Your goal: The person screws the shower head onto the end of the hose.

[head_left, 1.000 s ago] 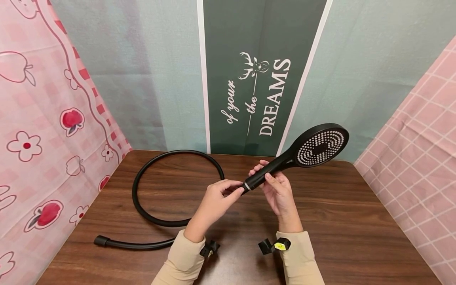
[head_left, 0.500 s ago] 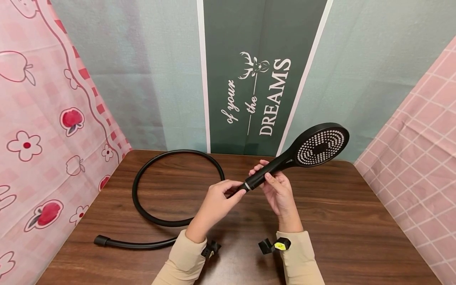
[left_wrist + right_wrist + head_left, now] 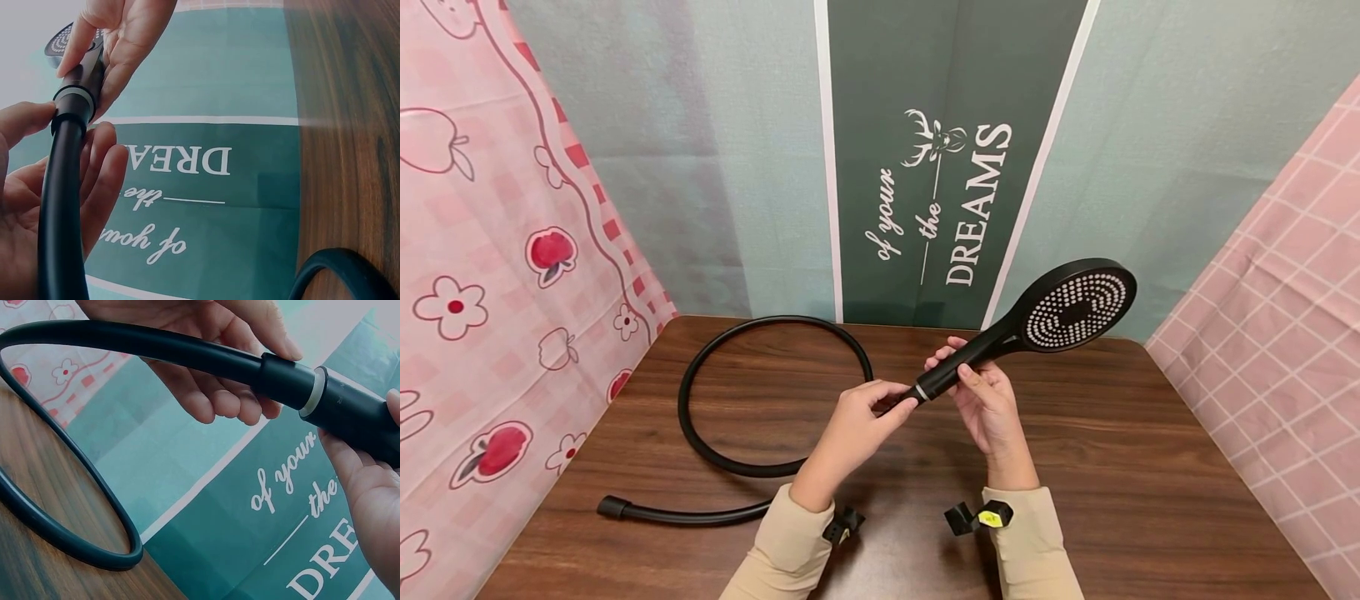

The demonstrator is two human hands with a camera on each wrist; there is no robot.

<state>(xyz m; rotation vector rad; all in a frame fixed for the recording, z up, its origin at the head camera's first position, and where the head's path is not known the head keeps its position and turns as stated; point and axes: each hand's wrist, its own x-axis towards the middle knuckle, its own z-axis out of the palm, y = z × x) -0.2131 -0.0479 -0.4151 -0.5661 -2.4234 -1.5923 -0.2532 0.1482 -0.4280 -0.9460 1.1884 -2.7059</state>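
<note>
My right hand (image 3: pixel 988 408) grips the handle of a black shower head (image 3: pixel 1075 310), which tilts up to the right with its pale-dotted spray face toward me. At the lower end of the handle, my left hand (image 3: pixel 859 425) pinches the end fitting (image 3: pixel 287 380) of a black shower hose (image 3: pixel 61 212) between thumb and fingers. A pale ring (image 3: pixel 315 390) shows between this fitting and the handle in the right wrist view. From my left hand the hose runs down and loops over the table, partly hidden behind my left forearm.
The hose's free end (image 3: pixel 613 506) lies at the left of the brown wooden table (image 3: pixel 1120 467). A green-grey cloth (image 3: pixel 760 167) hangs behind the table's back edge. Pink cloths hang along the left and right sides.
My left thumb and fingers have shifted slightly on the hose fitting. The shower head and my right hand have hardly moved.
</note>
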